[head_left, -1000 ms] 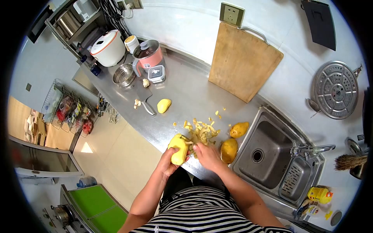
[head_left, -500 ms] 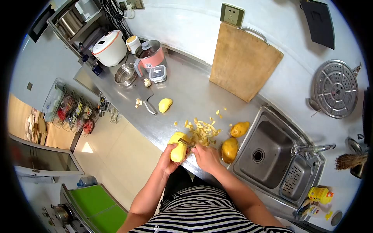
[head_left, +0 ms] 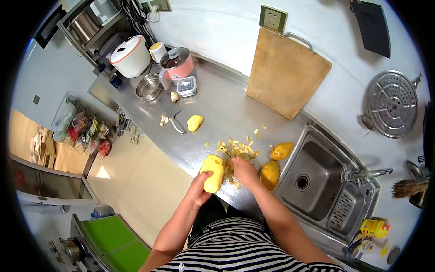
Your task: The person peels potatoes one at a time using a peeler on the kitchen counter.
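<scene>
A large, mostly peeled yellow potato (head_left: 213,171) is held in my left hand (head_left: 199,189) at the counter's front edge, fingers wrapped round its lower side. A brown patch of skin shows near its upper right. My right hand (head_left: 244,172) is closed on a peeler (head_left: 227,152), whose head is just right of the potato and apart from it. Beneath and beyond the peeler lies a scattered heap of potato peelings (head_left: 241,149). Two unpeeled potatoes, one nearer (head_left: 270,175) and one farther (head_left: 281,151), rest right of my right hand. A smaller peeled potato (head_left: 195,123) lies farther back.
A knife (head_left: 177,126) lies beside garlic (head_left: 164,120) on the steel counter (head_left: 217,99). The sink (head_left: 301,158) is at the right. Against the wall leans a wooden cutting board (head_left: 287,75). A steel bowl (head_left: 149,87), pink pot (head_left: 176,68) and rice cooker (head_left: 130,56) stand back left.
My right hand has moved the peeler off the potato, up and to the right over the peelings. The potato has shifted slightly and stands more upright in my left hand.
</scene>
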Demonstrator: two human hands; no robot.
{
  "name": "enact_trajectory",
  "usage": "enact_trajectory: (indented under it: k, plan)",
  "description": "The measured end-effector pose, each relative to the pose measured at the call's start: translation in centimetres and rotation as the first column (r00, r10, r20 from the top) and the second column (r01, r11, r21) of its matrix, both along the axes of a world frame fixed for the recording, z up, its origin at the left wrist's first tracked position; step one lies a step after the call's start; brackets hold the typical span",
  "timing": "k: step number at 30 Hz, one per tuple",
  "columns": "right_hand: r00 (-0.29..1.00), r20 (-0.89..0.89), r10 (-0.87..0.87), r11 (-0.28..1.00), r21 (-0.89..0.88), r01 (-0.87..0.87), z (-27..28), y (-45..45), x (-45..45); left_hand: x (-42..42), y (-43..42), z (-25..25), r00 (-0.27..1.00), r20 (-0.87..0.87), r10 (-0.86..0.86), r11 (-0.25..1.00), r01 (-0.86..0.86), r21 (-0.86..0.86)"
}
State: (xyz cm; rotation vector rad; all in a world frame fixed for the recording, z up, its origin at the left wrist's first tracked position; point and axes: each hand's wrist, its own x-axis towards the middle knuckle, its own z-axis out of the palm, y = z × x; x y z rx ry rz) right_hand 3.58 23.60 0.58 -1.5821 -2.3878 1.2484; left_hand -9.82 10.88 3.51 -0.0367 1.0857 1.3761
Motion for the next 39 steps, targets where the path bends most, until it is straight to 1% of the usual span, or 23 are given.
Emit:
enact_trajectory:
  k: [1, 2, 3, 5, 6, 9, 11, 13, 15, 17, 21, 23, 25, 27, 29, 31, 32, 33, 34, 35, 36, 38, 39]
  plan:
    - [1.000, -0.030, -0.003, 0.998, 0.062, 0.005, -0.1, -0.3, 0.3, -0.1, -0.1, -0.3, 1.000, 0.004, 0.004, 1.000, -0.004, -0.001]
    - [0.997, -0.065, 0.037, 0.994, 0.105, -0.030, -0.2, -0.5, 0.7, -0.2, 0.0, -0.7, 0.996, 0.087, 0.024, 0.999, -0.022, -0.030]
    - [0.998, -0.058, 0.035, 0.994, 0.108, -0.029, 0.1, -0.8, 1.0, -0.1, 0.3, -0.7, 0.985, 0.168, 0.044, 0.998, -0.034, -0.060]
    - [0.988, -0.138, 0.075, 0.990, 0.128, -0.058, 0.9, -1.9, 1.3, -0.2, 0.3, -0.5, 0.984, 0.171, 0.046, 0.998, -0.040, -0.039]
    - [0.985, -0.146, 0.093, 0.992, 0.095, -0.080, 3.0, -2.5, 1.6, -0.4, 0.3, -0.4, 0.976, 0.211, 0.047, 0.998, -0.039, -0.040]
    - [0.986, -0.076, 0.151, 0.974, 0.185, -0.135, 3.2, -3.5, 1.6, -0.3, 0.8, 0.0, 0.966, 0.253, 0.045, 0.999, -0.037, -0.038]
    - [0.991, -0.069, 0.115, 0.986, 0.127, -0.105, 1.6, -2.0, 1.5, 0.1, 0.9, 0.2, 0.980, 0.194, 0.035, 0.999, -0.027, -0.046]
    - [0.995, -0.020, -0.093, 0.996, 0.007, 0.093, -0.7, -0.3, 1.0, 0.7, 0.7, 0.5, 0.978, 0.207, 0.014, 0.999, -0.007, -0.036]
    - [0.997, -0.027, -0.071, 0.995, 0.072, 0.073, -1.6, 0.0, 1.4, 0.6, 0.7, 0.5, 0.974, 0.225, -0.002, 1.000, 0.009, -0.030]
    - [0.987, -0.158, 0.009, 0.997, 0.072, 0.003, -1.5, -0.5, 1.8, 0.4, 0.8, -0.1, 0.954, 0.297, 0.040, 0.998, -0.049, 0.025]
    - [0.981, -0.180, 0.069, 0.998, 0.005, -0.069, 2.9, -3.2, 1.6, -0.1, 1.1, 0.3, 0.939, 0.336, 0.077, 0.997, -0.079, -0.009]
    - [0.984, -0.146, 0.105, 0.991, 0.092, -0.092, 3.3, -4.1, 1.5, 0.0, 1.2, -0.1, 0.941, 0.327, 0.084, 0.996, -0.081, -0.023]
    - [0.988, -0.118, 0.100, 0.991, 0.105, -0.088, 1.3, -2.2, 1.1, 0.2, 1.2, -0.2, 0.955, 0.286, 0.073, 0.997, -0.067, -0.031]
    - [0.997, 0.070, -0.036, 0.999, -0.021, 0.037, -0.1, 0.1, 0.8, 1.0, 0.8, 0.1, 0.962, 0.268, 0.053, 0.998, -0.047, -0.029]
    - [0.999, 0.031, -0.040, 0.999, -0.008, 0.040, -1.3, 0.5, 1.0, 0.9, 0.9, 0.3, 0.967, 0.251, 0.039, 0.999, -0.032, -0.031]
    - [0.979, -0.194, -0.063, 0.998, -0.015, 0.062, -2.1, 0.2, 1.4, 1.0, 1.1, -0.1, 0.963, 0.258, 0.075, 0.997, -0.072, -0.020]
    - [0.925, -0.373, -0.069, 0.997, 0.007, 0.077, -4.1, -0.1, 1.4, 0.7, 1.1, -0.5, 0.957, 0.277, 0.081, 0.997, -0.082, -0.006]
    - [0.925, -0.373, -0.067, 0.997, 0.009, 0.076, -3.6, 0.0, 1.4, 0.6, 1.2, -0.3, 0.957, 0.278, 0.081, 0.997, -0.083, -0.004]
    - [0.845, -0.472, -0.251, 0.924, -0.377, 0.064, -2.2, -0.2, 1.3, 0.4, 1.3, 0.0, 0.948, 0.315, 0.055, 0.998, -0.066, 0.023]
    - [0.750, -0.477, -0.458, 0.712, -0.702, -0.012, -1.0, -0.5, 1.3, 0.4, 1.2, 0.3, 0.936, 0.352, 0.028, 0.998, -0.047, 0.047]
    - [0.748, -0.473, -0.466, 0.707, -0.707, -0.006, -0.2, -0.8, 1.1, 0.5, 1.1, 0.4, 0.935, 0.354, 0.023, 0.998, -0.040, 0.041]
    - [0.625, -0.502, -0.598, 0.571, -0.814, -0.108, 1.0, -0.9, 0.7, 0.7, 1.2, 0.5, 0.913, 0.408, -0.014, 0.998, -0.011, 0.058]
    - [0.626, -0.503, -0.596, 0.573, -0.813, -0.108, 1.0, -0.8, 0.7, 0.7, 1.3, 0.4, 0.912, 0.409, -0.014, 0.998, -0.012, 0.061]
